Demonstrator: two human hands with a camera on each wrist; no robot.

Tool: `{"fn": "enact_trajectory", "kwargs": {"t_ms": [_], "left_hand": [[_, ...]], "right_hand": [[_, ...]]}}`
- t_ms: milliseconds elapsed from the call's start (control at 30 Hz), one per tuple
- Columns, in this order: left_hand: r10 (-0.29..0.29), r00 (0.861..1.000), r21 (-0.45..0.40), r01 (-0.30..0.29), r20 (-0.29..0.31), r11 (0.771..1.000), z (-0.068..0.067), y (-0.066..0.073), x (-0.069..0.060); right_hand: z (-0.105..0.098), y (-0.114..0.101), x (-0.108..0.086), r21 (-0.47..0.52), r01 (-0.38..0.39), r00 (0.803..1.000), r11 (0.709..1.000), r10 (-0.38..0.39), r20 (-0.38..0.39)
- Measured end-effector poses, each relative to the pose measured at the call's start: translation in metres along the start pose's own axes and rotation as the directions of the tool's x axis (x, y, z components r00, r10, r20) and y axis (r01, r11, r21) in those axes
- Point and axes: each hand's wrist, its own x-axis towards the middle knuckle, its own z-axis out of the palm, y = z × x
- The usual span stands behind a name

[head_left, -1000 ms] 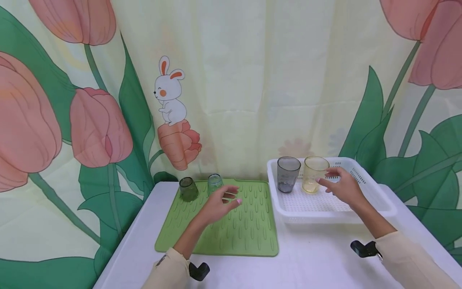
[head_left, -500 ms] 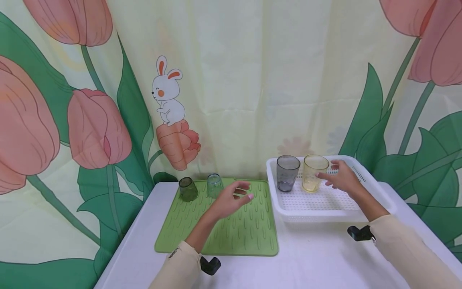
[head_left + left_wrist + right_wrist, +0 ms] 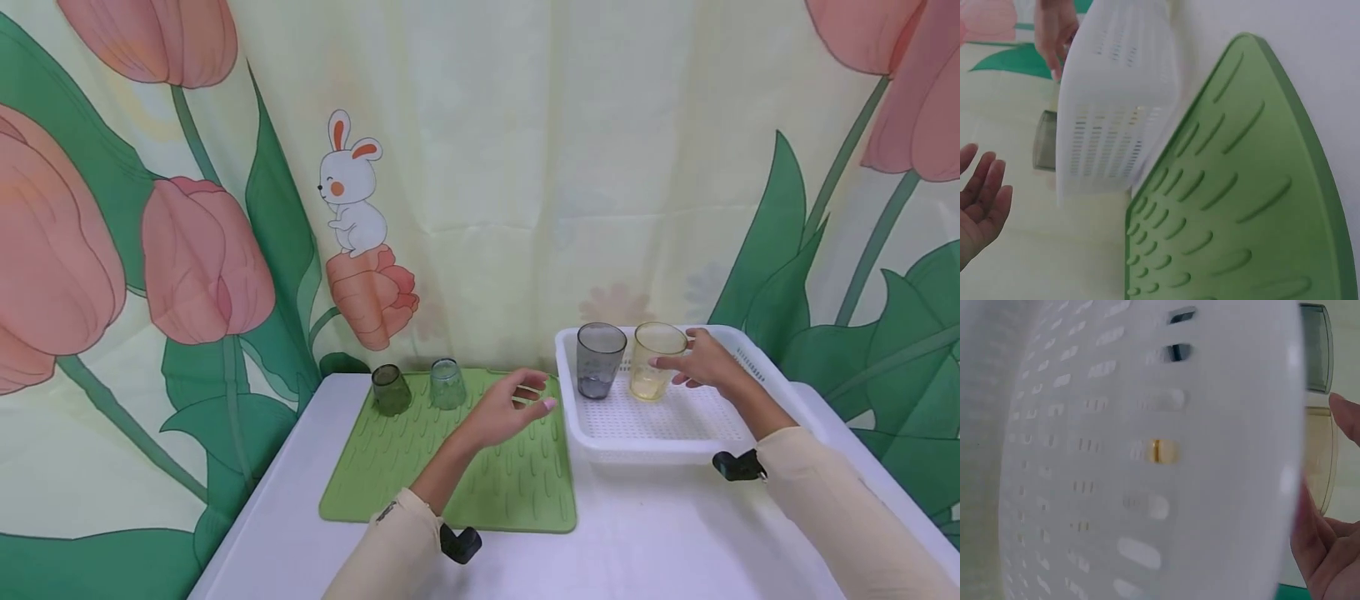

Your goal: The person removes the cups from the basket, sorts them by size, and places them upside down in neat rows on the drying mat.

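Observation:
My right hand (image 3: 708,364) is at a clear yellow glass (image 3: 649,379) standing upright in a white perforated basket (image 3: 630,450). The thumb lies across the glass's near side and the fingers curve round its right side; the right wrist view shows thumb and fingers on opposite sides of the yellow glass (image 3: 1319,462). Left of it in the basket stands a smoky grey glass (image 3: 598,362). My left hand (image 3: 510,408) hovers over the right part of a green ridged mat (image 3: 450,492), fingers loosely bent, holding nothing.
A dark green glass (image 3: 392,392) and a lighter bluish-green glass (image 3: 447,386) sit at the mat's back left. Behind the white table (image 3: 637,533) hangs a curtain (image 3: 495,167) printed with tulips and a rabbit. The basket's wall rises beside the mat.
My left hand has moved right over the mat, away from the bluish-green glass. My right hand has closed in round the yellow glass, which stays in its place.

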Motion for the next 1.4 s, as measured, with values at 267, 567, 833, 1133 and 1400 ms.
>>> {"fn": "enact_trajectory", "kwargs": {"t_ms": [267,567,833,1133,1400], "left_hand": [[0.008,1.0,-0.034,-0.007,0.027,0.999,0.01,0.009,0.011],[0.01,0.999,-0.06,-0.008,0.039,0.998,0.021,0.01,0.017],[0.0,0.999,-0.044,0.002,0.048,0.999,0.023,0.01,0.018],[-0.009,0.999,-0.04,0.011,0.047,0.999,0.023,0.01,0.018],[-0.012,0.998,-0.041,0.015,0.057,0.999,0.024,0.009,0.018]], "right_hand": [[0.001,0.003,0.01,0.004,0.038,0.999,0.999,-0.038,0.004],[0.003,-0.002,0.013,-0.025,0.031,0.999,0.999,-0.031,0.017],[-0.001,-0.002,0.012,-0.085,0.003,1.0,0.996,-0.001,0.022],[-0.002,-0.001,0.011,-0.094,-0.032,0.999,0.995,0.035,0.032],[0.0,0.001,0.005,-0.11,-0.013,1.0,0.994,0.015,0.014]]}}
